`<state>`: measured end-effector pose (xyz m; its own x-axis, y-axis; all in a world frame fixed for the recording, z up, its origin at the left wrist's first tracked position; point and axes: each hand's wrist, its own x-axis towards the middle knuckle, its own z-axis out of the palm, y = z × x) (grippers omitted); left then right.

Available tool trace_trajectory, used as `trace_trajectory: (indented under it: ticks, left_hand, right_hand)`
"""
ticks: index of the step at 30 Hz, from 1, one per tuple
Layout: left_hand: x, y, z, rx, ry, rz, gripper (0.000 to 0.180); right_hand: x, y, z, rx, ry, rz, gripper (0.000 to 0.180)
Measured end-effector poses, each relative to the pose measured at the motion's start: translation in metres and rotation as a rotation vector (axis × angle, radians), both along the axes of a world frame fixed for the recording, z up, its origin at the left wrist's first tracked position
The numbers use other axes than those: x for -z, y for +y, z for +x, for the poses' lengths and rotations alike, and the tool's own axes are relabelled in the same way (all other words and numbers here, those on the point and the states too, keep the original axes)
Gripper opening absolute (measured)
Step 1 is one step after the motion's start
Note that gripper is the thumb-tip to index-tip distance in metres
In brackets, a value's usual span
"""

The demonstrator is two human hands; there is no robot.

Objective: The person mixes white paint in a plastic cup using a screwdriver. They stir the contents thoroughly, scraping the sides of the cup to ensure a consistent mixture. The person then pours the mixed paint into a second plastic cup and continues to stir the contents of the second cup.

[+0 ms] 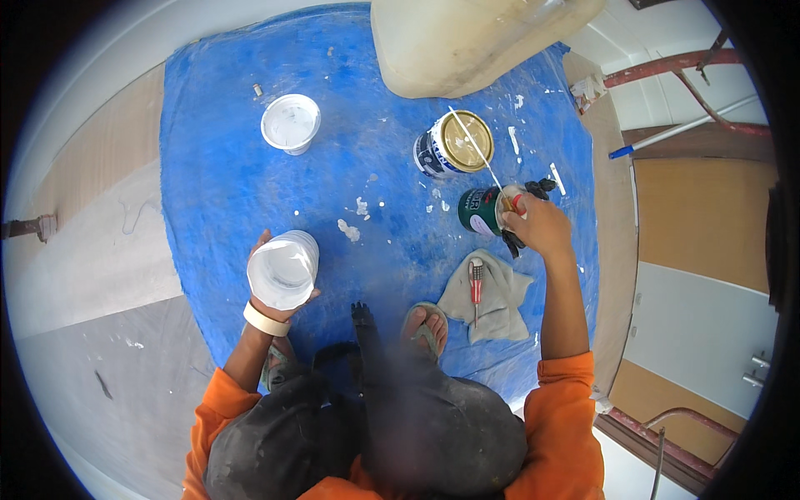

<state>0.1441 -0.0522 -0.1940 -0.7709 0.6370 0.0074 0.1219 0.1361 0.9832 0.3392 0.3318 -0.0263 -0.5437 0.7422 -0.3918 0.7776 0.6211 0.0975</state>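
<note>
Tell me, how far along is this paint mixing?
Done: the blue sheet is spread, and the green tin stands open by a screwdriver on a rag. In hand: the right hand holds a stick at that tin; the left hand holds a white cup. Left: the gold-lidded tin looks shut.

A small green round tin (482, 212) with a white label patch is sitting on the blue sheet (225, 183), just under the right hand (542, 225) — its open top is facing that hand. Just beyond it, a larger round can (452, 145) is standing with a gold lid and a dark blue and white label wrapping its side. At the top edge, a big cream plastic jug (467, 37) is lying partly out of view — any label on it is not showing.
</note>
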Motion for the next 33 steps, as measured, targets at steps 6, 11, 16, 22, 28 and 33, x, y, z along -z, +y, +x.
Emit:
trace_trajectory:
  ticks: [6,11,16,22,28,33]
  left_hand:
    - [0.009,-0.004,-0.004,0.014,0.162,-0.068,0.132]
    - [-0.013,-0.036,0.009,0.156,-0.05,-0.564,0.095]
    - [-0.081,-0.049,0.009,0.751,-0.072,-1.006,0.045]
    - [-0.186,0.062,0.035,1.106,-0.048,-0.797,0.013]
    - [-0.097,0.201,0.149,1.156,0.189,-0.444,0.031]
    - [-0.005,0.26,0.238,0.964,0.843,-0.154,0.028]
  right_hand:
    - [0.007,-0.007,0.024,-0.002,0.236,0.085,0.038]
    - [0.022,-0.06,0.078,0.008,0.597,0.458,0.032]
    - [0.084,-0.098,0.17,0.098,0.354,0.52,0.033]
    - [0.089,-0.123,0.176,0.103,0.302,0.296,0.029]
    - [0.087,-0.136,0.187,0.199,0.236,-0.136,0.016]
    - [0.076,-0.138,0.207,0.181,0.237,-0.219,0.019]
